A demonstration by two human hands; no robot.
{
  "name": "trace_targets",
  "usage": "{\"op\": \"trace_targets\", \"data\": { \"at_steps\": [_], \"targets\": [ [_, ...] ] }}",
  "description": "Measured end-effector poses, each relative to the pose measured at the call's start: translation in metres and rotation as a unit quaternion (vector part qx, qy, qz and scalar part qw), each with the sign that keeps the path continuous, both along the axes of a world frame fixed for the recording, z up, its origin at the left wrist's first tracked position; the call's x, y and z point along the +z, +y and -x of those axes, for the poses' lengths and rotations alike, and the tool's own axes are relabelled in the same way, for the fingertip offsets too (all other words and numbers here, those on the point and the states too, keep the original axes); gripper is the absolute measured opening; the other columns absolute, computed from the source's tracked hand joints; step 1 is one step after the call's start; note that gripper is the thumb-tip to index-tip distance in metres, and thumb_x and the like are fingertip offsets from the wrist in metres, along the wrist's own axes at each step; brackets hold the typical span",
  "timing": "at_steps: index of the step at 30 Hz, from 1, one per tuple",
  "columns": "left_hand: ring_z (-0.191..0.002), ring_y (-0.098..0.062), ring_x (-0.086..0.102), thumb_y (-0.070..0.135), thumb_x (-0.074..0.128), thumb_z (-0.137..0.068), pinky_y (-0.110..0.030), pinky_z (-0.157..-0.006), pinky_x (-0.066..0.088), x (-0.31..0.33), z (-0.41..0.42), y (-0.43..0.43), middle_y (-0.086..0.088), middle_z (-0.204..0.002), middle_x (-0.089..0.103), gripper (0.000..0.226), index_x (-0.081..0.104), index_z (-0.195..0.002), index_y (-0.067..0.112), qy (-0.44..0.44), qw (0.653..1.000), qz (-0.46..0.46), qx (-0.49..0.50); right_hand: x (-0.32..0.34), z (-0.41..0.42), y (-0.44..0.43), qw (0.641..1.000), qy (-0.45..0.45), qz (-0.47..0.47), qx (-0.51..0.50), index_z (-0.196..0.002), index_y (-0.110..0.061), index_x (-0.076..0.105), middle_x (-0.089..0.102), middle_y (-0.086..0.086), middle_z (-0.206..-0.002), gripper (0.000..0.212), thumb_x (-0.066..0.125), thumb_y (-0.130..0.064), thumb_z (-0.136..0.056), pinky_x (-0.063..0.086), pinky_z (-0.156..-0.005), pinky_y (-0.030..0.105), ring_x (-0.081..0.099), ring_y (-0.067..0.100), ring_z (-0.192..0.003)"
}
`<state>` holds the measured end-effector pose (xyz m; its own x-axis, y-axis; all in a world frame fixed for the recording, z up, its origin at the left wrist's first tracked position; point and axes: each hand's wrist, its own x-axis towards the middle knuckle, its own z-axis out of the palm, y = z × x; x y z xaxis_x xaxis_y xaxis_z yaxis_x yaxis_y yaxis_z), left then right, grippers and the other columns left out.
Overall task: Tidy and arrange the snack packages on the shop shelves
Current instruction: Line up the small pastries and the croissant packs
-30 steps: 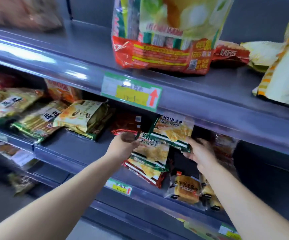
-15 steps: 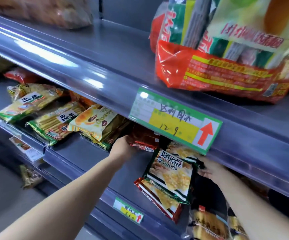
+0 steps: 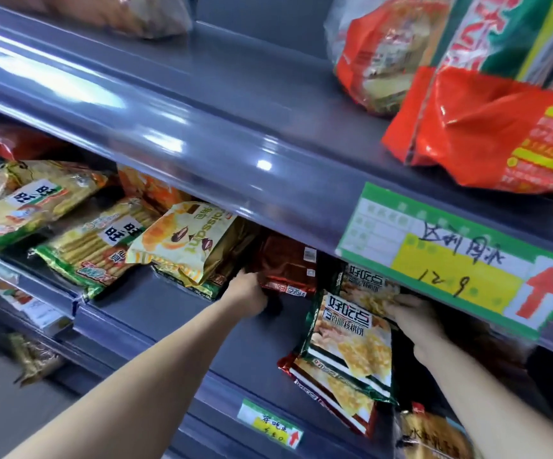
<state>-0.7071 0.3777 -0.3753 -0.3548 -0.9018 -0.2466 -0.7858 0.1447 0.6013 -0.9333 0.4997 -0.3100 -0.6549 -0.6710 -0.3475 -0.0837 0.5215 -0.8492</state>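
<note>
Since a second ago the left hand (image 3: 248, 294) has been shifted off the green cracker stack and reached further back. It is now curled on the front edge of the dark red pack (image 3: 285, 270), which is lying deep on the middle shelf (image 3: 156, 309), just beside the croissant bag (image 3: 182, 240). The right hand (image 3: 414, 323) is kept where it was, with fingers pinched on the right edge of the rear green pack (image 3: 368, 283), half hidden under the price tag (image 3: 457, 260). The front green pack (image 3: 348, 329) is left overlapping a red-edged pack (image 3: 334, 395), slanted toward the shelf lip. Judged: attention is being moved to the pushed-back red pack, and the green stack is not yet squared.
</note>
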Motion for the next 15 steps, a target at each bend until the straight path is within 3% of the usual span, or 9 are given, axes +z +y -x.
{"op": "trace_targets", "data": {
  "at_steps": [4,6,9,12,15],
  "targets": [
    [-0.116,-0.034,0.055,0.015,0.056,-0.085,-0.031,-0.095,0.043,-0.005,-0.002,-0.009,-0.02,-0.123,0.061,0.036,0.065,-0.119,0.006,-0.004,1.0,0.03,0.009,-0.017,0.002,0.0,0.999,0.005,0.002,-0.034,-0.13,-0.001,0.052,0.049,0.01,-0.137,0.035,0.054,-0.012,-0.096,0.038,-0.096,0.035,0.047,0.031,-0.125],
    [-0.111,-0.032,0.057,0.013,0.065,-0.08,-0.03,-0.092,0.043,-0.007,-0.002,-0.008,-0.017,-0.118,0.062,0.034,0.069,-0.113,0.006,0.001,0.998,0.061,0.012,-0.02,0.0,0.002,0.998,0.014,-0.001,-0.056,-0.131,-0.002,0.053,0.049,0.013,-0.14,0.038,0.057,-0.015,-0.095,0.039,-0.1,0.036,0.048,0.031,-0.126],
    [-0.107,-0.03,0.058,0.02,0.076,-0.075,-0.033,-0.09,0.044,-0.005,-0.001,-0.004,-0.011,-0.115,0.059,0.033,0.073,-0.106,0.009,0.016,0.992,0.125,0.0,-0.014,-0.004,0.004,0.997,0.026,0.008,-0.072,-0.128,-0.002,0.056,0.051,0.015,-0.138,0.035,0.058,-0.011,-0.094,0.044,-0.087,0.028,0.052,0.026,-0.119],
    [-0.102,-0.03,0.06,0.021,0.074,-0.079,-0.034,-0.085,0.045,0.012,0.001,-0.002,-0.009,-0.108,0.065,0.024,0.074,-0.101,0.01,0.051,0.979,0.199,-0.001,-0.013,-0.005,0.008,0.994,0.071,0.013,-0.082,-0.119,-0.005,0.062,0.059,0.014,-0.13,0.031,0.064,-0.017,-0.091,0.044,-0.09,0.032,0.056,0.029,-0.114],
    [-0.096,-0.032,0.064,0.017,0.07,-0.083,-0.033,-0.079,0.046,0.046,0.0,0.004,-0.013,-0.102,0.072,0.015,0.076,-0.096,0.011,0.127,0.959,0.254,0.015,-0.007,-0.013,0.017,0.988,0.104,0.042,-0.104,-0.112,-0.009,0.065,0.064,0.005,-0.119,0.025,0.068,-0.016,-0.087,0.046,-0.075,0.019,0.063,0.023,-0.096]
  ]
}}
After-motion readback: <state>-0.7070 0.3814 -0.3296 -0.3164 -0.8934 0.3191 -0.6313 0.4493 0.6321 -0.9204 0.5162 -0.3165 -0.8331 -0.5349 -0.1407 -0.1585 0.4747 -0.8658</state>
